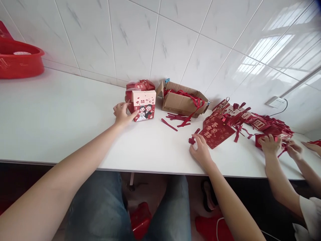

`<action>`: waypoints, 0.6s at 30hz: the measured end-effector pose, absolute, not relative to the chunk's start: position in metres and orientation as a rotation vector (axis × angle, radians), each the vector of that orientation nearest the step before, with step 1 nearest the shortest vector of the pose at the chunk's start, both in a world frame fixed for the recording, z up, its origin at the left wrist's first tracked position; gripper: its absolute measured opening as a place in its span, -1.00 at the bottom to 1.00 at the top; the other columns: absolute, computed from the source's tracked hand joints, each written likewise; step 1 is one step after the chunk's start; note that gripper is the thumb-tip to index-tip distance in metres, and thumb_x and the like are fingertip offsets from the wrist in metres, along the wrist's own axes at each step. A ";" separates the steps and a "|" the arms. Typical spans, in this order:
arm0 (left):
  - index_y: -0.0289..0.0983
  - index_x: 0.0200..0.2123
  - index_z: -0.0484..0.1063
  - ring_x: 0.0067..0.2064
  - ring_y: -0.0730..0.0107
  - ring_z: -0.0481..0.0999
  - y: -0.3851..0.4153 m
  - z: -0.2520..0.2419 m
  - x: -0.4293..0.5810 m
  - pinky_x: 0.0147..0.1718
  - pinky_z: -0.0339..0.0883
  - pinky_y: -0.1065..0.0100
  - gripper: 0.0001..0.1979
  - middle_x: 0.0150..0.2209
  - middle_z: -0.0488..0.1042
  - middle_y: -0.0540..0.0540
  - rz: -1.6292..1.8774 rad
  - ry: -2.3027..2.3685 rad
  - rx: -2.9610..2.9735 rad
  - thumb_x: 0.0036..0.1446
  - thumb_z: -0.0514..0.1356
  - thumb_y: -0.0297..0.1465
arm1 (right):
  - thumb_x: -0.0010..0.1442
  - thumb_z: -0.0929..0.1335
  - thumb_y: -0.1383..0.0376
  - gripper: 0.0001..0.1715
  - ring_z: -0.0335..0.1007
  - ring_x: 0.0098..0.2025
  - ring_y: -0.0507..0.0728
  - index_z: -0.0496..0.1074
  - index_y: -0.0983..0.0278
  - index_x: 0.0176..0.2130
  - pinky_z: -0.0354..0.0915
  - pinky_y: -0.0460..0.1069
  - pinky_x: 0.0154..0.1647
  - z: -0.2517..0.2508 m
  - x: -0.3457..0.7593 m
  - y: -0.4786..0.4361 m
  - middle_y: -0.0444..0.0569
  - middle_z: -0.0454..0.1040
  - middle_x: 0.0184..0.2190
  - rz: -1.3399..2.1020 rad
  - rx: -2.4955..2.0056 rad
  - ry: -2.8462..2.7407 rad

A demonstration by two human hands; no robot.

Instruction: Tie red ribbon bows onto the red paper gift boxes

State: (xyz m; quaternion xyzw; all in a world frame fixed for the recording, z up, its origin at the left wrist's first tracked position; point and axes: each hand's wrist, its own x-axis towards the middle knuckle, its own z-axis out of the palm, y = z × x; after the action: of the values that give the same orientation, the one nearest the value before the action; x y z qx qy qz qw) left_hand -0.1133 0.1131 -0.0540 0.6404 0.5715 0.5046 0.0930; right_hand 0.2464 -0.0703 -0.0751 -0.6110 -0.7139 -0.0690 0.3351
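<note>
My left hand [122,113] reaches forward and grips the left side of a small folded gift box [144,105] with a pink top and a cartoon couple on its red front; more red boxes [140,85] stand just behind it. My right hand [200,148] rests on the white table [62,113], fingers pinched on a small red ribbon piece [192,140] beside a flat red card with gold characters [216,132].
An open cardboard carton [181,99] holds red ribbons, with loose strips [175,119] in front. A pile of flat red cards and ribbons [260,122] lies at right, where another person's hands [278,144] work. A red plastic basket [17,60] sits far left. A wall socket [276,101] is mounted at right.
</note>
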 end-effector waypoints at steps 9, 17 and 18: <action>-0.15 -0.19 0.44 0.21 -0.16 0.04 0.109 -0.049 -0.114 0.21 -0.05 -0.14 -0.53 0.04 0.18 -0.16 1.462 1.619 1.953 -0.21 0.38 -0.15 | 0.07 0.35 0.06 -0.45 0.47 -0.14 0.22 0.30 0.29 -0.02 0.36 0.17 -0.08 -0.079 0.265 -0.056 0.14 0.52 -0.14 0.186 -1.790 -1.577; -0.14 -0.21 0.47 0.18 -0.06 0.13 0.099 -0.051 -0.105 0.24 -0.02 -0.08 -0.52 -0.01 0.24 -0.15 1.404 1.323 2.207 -0.27 0.40 -0.15 | 0.07 0.35 -0.01 -0.59 0.45 -0.17 0.23 0.45 0.25 -0.24 0.34 0.18 -0.08 -0.080 0.260 -0.061 0.08 0.55 -0.22 0.069 -1.784 -1.650; -0.14 -0.22 0.47 0.18 -0.06 0.14 0.097 -0.051 -0.104 0.25 -0.03 -0.08 -0.52 -0.01 0.24 -0.15 1.405 1.296 2.221 -0.27 0.40 -0.15 | 0.09 0.34 0.00 -0.59 0.45 -0.14 0.25 0.48 0.25 -0.24 0.33 0.19 -0.04 -0.080 0.260 -0.061 0.09 0.56 -0.21 0.054 -1.775 -1.672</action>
State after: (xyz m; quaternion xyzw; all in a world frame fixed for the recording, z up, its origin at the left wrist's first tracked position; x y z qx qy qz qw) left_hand -0.1039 0.0973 -0.0508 0.7537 0.4398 0.4768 0.1058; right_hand 0.2598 -0.0613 -0.0801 -0.6833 -0.6436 0.0208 0.3441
